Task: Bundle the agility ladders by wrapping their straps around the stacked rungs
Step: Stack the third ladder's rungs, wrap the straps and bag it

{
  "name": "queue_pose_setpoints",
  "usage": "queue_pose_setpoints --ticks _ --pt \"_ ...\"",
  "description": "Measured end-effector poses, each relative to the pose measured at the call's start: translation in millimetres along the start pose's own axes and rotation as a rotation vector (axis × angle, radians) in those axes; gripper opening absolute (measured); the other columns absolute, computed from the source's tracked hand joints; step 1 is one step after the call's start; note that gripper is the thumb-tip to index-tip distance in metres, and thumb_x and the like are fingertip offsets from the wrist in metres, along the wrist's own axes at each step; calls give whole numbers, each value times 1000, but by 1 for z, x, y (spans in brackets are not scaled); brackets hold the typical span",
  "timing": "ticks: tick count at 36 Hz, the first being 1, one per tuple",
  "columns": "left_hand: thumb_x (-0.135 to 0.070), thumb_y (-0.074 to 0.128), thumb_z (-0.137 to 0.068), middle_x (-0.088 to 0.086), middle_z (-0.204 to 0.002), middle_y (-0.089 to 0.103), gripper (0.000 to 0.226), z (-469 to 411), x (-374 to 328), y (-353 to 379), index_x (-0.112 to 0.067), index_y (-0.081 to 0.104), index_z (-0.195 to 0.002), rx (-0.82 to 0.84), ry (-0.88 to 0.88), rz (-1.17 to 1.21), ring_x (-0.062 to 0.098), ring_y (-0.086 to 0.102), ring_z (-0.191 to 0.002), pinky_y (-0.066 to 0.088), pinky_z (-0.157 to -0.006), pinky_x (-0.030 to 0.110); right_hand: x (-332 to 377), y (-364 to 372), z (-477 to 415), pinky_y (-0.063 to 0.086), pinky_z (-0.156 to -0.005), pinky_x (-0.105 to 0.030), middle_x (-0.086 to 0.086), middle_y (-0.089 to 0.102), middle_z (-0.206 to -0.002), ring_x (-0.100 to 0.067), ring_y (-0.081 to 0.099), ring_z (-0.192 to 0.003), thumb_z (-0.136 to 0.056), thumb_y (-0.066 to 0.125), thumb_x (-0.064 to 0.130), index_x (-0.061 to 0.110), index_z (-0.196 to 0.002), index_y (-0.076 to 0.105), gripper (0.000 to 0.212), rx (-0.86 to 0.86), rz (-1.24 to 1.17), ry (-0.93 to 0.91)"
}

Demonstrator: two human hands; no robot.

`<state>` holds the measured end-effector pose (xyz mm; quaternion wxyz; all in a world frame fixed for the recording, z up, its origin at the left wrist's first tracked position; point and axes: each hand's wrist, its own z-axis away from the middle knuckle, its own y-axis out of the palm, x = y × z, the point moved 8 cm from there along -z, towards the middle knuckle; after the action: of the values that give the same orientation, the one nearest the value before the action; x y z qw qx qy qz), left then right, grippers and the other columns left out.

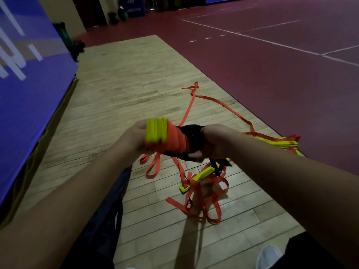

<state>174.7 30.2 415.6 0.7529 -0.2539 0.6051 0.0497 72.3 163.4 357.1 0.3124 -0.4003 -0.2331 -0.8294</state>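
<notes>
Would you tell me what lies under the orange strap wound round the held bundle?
Stacked yellow plastic rungs stick out by the left hand; their middle is hidden under the orange strap and a black band.

The person's left forearm (64, 200) and right forearm (291, 181) are bare along all of their visible length, down to the wrists. The left hand (132, 138) and the right hand (215, 140) are bare as well, and both are slightly blurred. Low at the right, a black cloth trouser leg (303, 247) shows, and just beside it is the rounded toe of a smooth white shoe (269, 255). A sliver of a second white shoe toe (129, 268) shows at the bottom edge. A dark navy fabric with a thin pale cord (108, 210) lies under the left forearm; whether it is worn cannot be told.
</notes>
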Motion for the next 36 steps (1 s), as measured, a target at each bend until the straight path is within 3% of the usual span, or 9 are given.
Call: queue_pose_setpoints --ticks 3,7,13,19,22,25,31,34,36 --pt "-6 50 -100 -2 -60 60 19 -2 -12 -25 -13 62 -87 -157 80 123 7 51 -45 33 -39 19 31 -9 14 61 -82 -43 -20 66 -84 -30 70 -79 -99 52 -3 -6 -98 62 10 -134 51 -138" --pt "-9 46 -104 5 -71 47 25 -3 -19 -57 -11 56 -82 -304 113 283 9 43 -47 27 -39 20 68 -8 25 57 -44 -31 -22 70 -76 -23 70 -51 -99 54 -3 -12 -106 61 13 -228 146 -328" --pt "-10 54 -101 0 -55 53 25 -5 -1 -70 -9 60 -77 -332 38 115 15 44 -46 37 -41 22 74 0 25 59 -52 -30 -16 73 -68 -24 75 -63 -102 50 0 -9 -112 59 16 -116 204 -424" --pt "-11 57 -99 8 -72 53 24 -2 3 -86 -11 61 -76 -346 23 102 22 50 -60 41 -44 22 86 20 50 41 -45 -16 5 65 -56 -2 56 -46 -97 60 3 -1 -103 71 13 -65 430 -698" --pt "-7 55 -98 9 -73 54 22 1 2 -87 -10 60 -77 -302 22 123 22 52 -62 41 -43 22 89 45 64 44 -54 -9 6 69 -78 7 62 -62 -98 61 8 4 -109 73 17 -16 538 -822" --pt "-2 54 -97 8 -71 53 24 3 4 -93 -10 57 -74 -291 6 132 20 50 -59 40 -42 21 70 84 60 58 -80 -29 -8 72 -106 -8 69 -94 -92 71 29 4 -119 68 37 129 749 -775" --pt "-3 57 -96 3 -63 54 26 7 10 -103 -11 61 -71 -172 19 117 12 47 -46 38 -44 22 43 127 8 41 -106 -43 -13 38 -137 -30 38 -126 -60 80 74 16 -148 33 115 -189 1357 -755" --pt "-5 57 -97 0 -61 54 25 10 14 -111 -10 63 -74 -140 38 116 12 47 -49 39 -47 22 22 149 -27 39 -112 -50 -14 29 -147 -35 35 -135 -64 88 57 29 -152 28 111 -12 1161 -627" --pt "-6 55 -98 -1 -60 55 23 11 18 -112 -9 63 -77 -114 43 76 13 48 -51 39 -47 21 14 160 -40 49 -104 -47 -10 50 -134 -30 53 -124 -68 91 39 26 -138 44 85 75 933 -630"
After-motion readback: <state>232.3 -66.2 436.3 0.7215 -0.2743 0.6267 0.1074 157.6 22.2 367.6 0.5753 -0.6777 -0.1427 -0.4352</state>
